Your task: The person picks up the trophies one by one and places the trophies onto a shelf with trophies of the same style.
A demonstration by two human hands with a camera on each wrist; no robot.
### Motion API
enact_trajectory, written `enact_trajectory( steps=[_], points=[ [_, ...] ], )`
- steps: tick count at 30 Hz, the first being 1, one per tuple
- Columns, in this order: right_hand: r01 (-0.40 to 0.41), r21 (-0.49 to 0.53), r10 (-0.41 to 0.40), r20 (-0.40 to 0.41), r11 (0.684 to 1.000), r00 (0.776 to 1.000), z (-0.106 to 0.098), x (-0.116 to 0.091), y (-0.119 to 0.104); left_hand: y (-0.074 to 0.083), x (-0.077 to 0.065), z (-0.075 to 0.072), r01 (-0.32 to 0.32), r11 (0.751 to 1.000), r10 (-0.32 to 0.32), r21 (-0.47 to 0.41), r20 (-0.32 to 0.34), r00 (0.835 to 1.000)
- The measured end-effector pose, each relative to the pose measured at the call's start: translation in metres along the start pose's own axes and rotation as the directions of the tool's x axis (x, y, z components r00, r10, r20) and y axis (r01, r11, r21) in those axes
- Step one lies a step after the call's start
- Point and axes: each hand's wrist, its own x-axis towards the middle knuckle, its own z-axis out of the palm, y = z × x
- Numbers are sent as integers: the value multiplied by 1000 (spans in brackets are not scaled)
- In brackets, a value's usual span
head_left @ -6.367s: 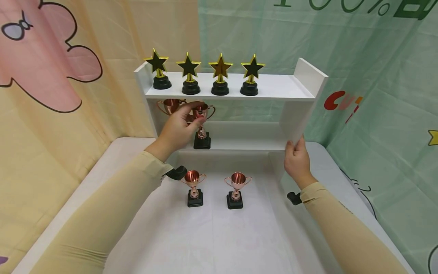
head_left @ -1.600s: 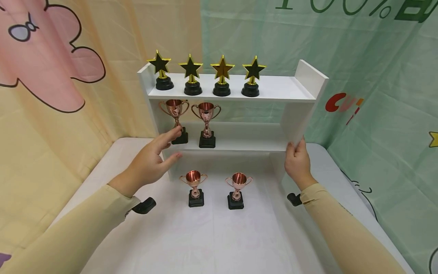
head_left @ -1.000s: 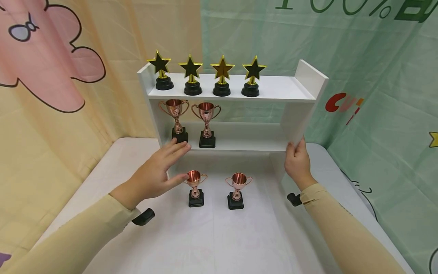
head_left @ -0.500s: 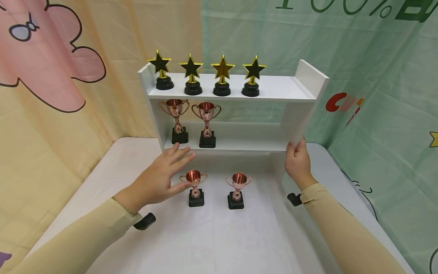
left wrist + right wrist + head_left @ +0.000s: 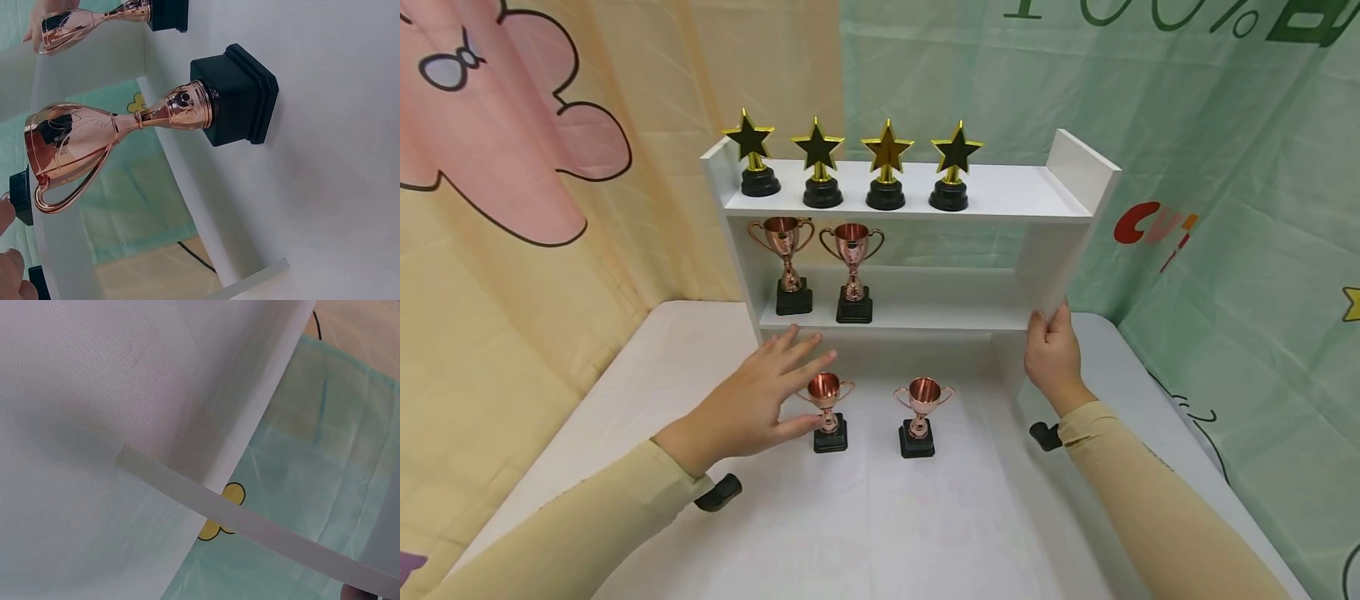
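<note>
In the head view my left hand [image 5: 752, 404] reaches over the table with spread fingers, holding nothing. Its thumb overlaps the stem of a copper-coloured trophy cup [image 5: 830, 442] with a black square base. The left wrist view shows that same trophy cup [image 5: 81, 134] close up, with fingertips [image 5: 9, 275] at the left edge. A second trophy cup [image 5: 917, 437] stands to its right on the table. My right hand [image 5: 1054, 362] grips the right side panel of a white shelf unit [image 5: 940, 312]. Two more trophy cups, a left one [image 5: 793, 296] and a right one [image 5: 853, 304], stand on the middle shelf.
Several gold star trophies [image 5: 886, 193] with round black bases line the top shelf. The white-covered table [image 5: 880, 533] extends in front of the unit. Printed curtains [image 5: 1225, 208] hang behind and beside it. In the right wrist view the panel's edge [image 5: 187, 494] crosses the frame.
My left hand has let go of the right cup on the middle shelf, then moved down to the left cup on the table. The right hand has kept its grip on the panel.
</note>
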Motion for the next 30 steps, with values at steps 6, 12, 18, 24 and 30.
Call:
enact_trajectory(
  steps=[6, 12, 18, 24, 30],
  points=[
    [3, -4, -3, -5, 1000, 1000, 1, 0, 2, 3, 0, 2, 8, 1000, -9, 14, 46, 999],
    [-9, -5, 9, -11, 1000, 1000, 1, -1, 1, 5, 0, 6, 11, 1000, -13, 27, 62, 998],
    [-16, -1, 16, -9, 1000, 1000, 1, -1, 1, 5, 0, 8, 24, 1000, -24, 6, 74, 997],
    [-14, 5, 14, -6, 1000, 1000, 1, -1, 0, 4, -1, 12, 36, 999, -36, 2, 87, 996],
    [-6, 3, 6, -12, 1000, 1000, 2, 0, 2, 1, -1, 17, 44, 999, -43, -10, 92, 995]
  ],
)
